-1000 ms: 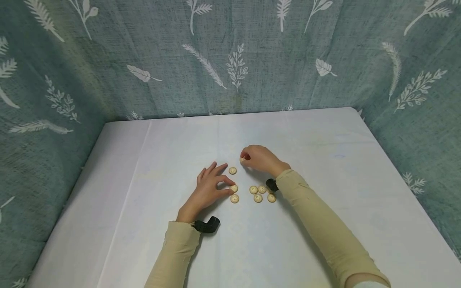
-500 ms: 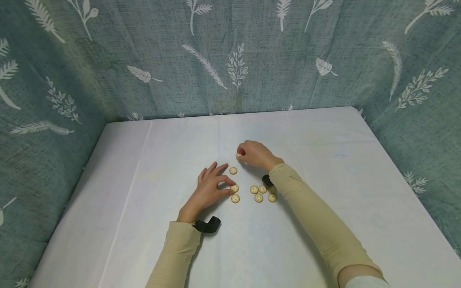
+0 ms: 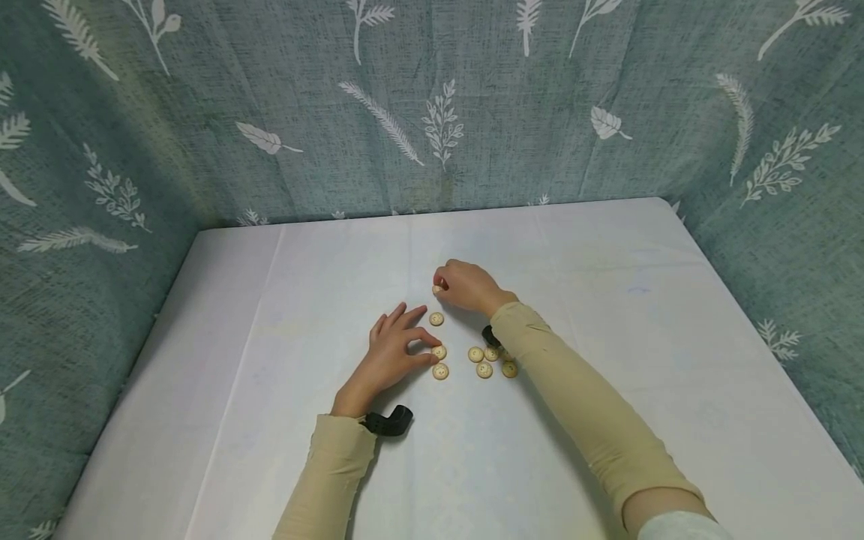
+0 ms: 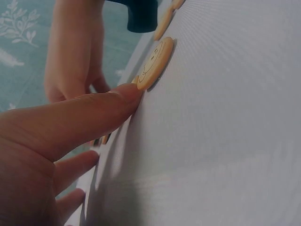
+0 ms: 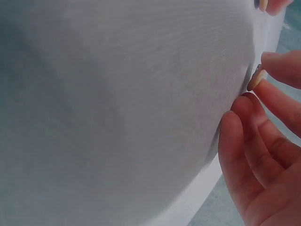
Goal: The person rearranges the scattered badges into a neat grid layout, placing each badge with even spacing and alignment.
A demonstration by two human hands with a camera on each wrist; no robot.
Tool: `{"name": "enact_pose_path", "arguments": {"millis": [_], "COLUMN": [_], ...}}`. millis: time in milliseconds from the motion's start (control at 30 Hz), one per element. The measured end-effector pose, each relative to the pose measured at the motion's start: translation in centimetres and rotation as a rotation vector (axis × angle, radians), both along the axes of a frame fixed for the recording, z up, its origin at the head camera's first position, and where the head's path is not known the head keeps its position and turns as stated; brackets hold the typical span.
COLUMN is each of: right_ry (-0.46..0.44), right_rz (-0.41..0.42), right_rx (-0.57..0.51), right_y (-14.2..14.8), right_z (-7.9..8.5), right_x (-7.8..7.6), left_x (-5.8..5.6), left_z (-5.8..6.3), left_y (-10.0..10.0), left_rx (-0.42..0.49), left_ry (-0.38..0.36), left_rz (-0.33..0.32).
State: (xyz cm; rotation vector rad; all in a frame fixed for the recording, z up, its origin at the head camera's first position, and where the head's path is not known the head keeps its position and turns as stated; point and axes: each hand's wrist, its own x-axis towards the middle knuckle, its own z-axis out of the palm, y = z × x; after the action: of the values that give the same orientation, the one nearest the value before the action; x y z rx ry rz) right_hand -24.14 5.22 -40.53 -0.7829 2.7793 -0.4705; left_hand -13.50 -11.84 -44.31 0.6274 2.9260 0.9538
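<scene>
The left hand [image 3: 390, 354] pinches a round, flat, tan disc [image 3: 441, 352] with thumb and finger on the white table [image 3: 324, 292], its other fingers spread. The right hand [image 3: 470, 287] pinches another tan disc [image 5: 257, 79] just past a loose tan disc [image 3: 436, 319]. More tan discs [image 3: 484, 370] lie near its tan sleeve [image 3: 580, 394].

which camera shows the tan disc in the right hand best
Right wrist view: the disc, pinched in the right hand, looks largest there, though nearly edge-on. The head view shows it tiny, partly hidden; in the left wrist view I can't make it out surely.
</scene>
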Motion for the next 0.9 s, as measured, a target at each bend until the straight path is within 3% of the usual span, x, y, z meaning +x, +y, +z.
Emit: {"name": "enact_pose_path", "arguments": {"millis": [500, 900], "right_ry": [0.028, 0.022], "right_rz": [0.03, 0.001], "right_rx": [0.012, 0.01], "right_y": [-0.4, -0.52], "right_z": [-0.39, -0.41], "right_x": [-0.04, -0.08], "left_x": [-0.04, -0.05], "left_z": [-0.11, -0.11], "left_y": [-0.05, -0.04], "left_rx": [0.001, -0.001], "left_ry": [-0.003, -0.007], "left_rz": [0.001, -0.002]}}
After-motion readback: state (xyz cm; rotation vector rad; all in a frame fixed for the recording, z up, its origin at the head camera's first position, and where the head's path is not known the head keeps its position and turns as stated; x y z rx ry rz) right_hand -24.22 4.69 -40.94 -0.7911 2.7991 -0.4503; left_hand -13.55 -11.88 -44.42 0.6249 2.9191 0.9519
